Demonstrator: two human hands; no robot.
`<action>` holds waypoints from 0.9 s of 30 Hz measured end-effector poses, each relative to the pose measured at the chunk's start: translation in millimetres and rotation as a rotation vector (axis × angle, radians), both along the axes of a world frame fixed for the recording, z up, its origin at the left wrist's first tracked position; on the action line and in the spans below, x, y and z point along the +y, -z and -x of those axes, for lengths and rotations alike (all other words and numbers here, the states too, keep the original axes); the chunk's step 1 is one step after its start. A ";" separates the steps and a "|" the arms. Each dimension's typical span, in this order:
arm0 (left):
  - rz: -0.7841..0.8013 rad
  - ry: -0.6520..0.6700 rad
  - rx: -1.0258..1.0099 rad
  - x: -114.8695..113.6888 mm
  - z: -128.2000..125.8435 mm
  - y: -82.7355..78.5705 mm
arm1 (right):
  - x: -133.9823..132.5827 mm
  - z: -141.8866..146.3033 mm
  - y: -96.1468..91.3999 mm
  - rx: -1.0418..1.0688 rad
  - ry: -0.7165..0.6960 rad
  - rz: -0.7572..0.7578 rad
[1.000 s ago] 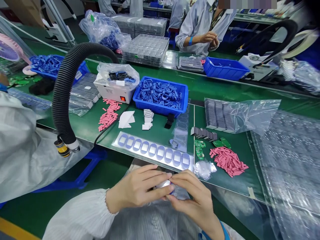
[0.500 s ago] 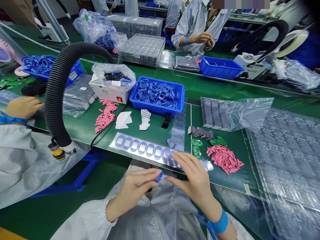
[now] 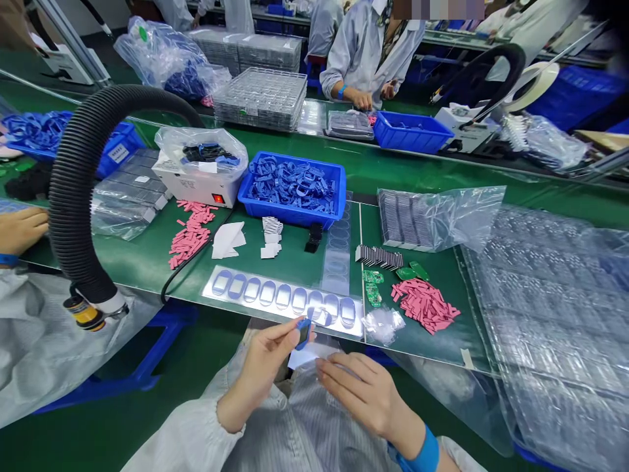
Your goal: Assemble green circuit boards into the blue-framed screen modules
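Your left hand [image 3: 263, 377] has its fingers pinched on what looks like a small blue rubber frame [image 3: 303, 333], long axis near upright, just off the green bench [image 3: 432, 344]'s near edge. Your right hand [image 3: 361, 393] sits open, fingers loose, just beside a white paper scrap [image 3: 307, 357].

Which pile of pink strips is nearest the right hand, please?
The pink strips beside the green circuit boards, nearer the right hand; the other pile lies far left, by the white box.
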State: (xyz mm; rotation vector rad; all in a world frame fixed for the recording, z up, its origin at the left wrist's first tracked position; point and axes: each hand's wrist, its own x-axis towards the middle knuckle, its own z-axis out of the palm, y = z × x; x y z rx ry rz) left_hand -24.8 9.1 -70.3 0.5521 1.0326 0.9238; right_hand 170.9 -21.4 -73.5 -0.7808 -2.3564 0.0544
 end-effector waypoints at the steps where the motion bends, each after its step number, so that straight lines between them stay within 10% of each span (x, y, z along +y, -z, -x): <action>1: 0.000 -0.006 0.012 -2.4 -3.1 4.5 | 0.7 -1.2 2.1 0.044 0.011 0.046; 7: -0.020 -0.058 -0.007 -12.7 -9.0 24.7 | 27.9 -0.4 19.4 0.110 0.343 0.194; 27: -0.191 -0.022 0.120 -23.4 -5.1 46.9 | 31.7 20.9 31.5 -0.094 0.486 0.141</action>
